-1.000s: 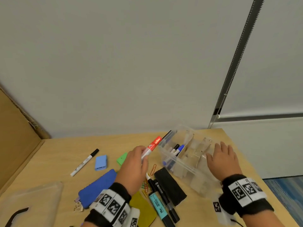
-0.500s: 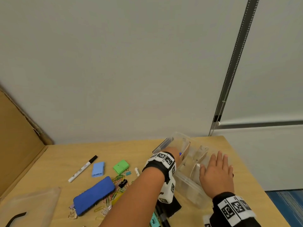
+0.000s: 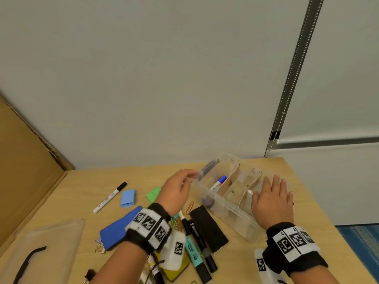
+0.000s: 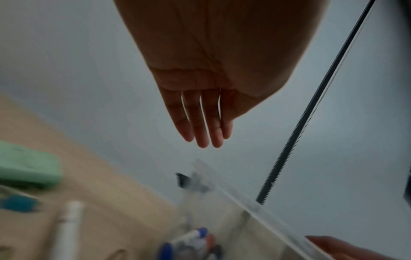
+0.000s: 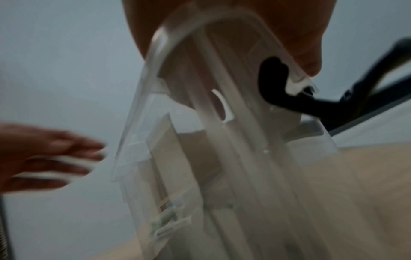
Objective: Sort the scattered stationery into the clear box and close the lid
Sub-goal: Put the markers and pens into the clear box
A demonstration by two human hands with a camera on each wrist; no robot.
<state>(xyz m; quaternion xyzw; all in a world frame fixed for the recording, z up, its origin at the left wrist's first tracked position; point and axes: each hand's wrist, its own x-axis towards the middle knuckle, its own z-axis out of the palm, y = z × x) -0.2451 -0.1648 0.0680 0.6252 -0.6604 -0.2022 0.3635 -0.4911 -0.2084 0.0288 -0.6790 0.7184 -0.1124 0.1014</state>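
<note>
The clear box (image 3: 229,210) stands open at the table's right, split by cardboard dividers. Its left compartment holds markers, one blue-capped (image 3: 220,179); the left wrist view shows them blurred (image 4: 191,241). My left hand (image 3: 183,181) hovers just left of the box with straight, empty fingers (image 4: 204,130). Flat on the box's right end rests my right hand (image 3: 273,191), palm on the rim (image 5: 222,58). Loose on the table lie a white marker (image 3: 110,196), a light-blue block (image 3: 128,198), a green block (image 3: 153,194), a blue eraser (image 3: 113,229), a black block (image 3: 209,228) and a teal highlighter (image 3: 194,256).
The clear lid (image 3: 47,251) with its black handle lies at the near left. Paper clips (image 3: 178,222) and a yellow pad (image 3: 177,268) sit under my left wrist. A cardboard panel (image 3: 24,171) stands along the left; the wall is close behind the table.
My left hand carried the red marker into the box's left compartment, let it go and drew back empty. My right hand stayed on the box.
</note>
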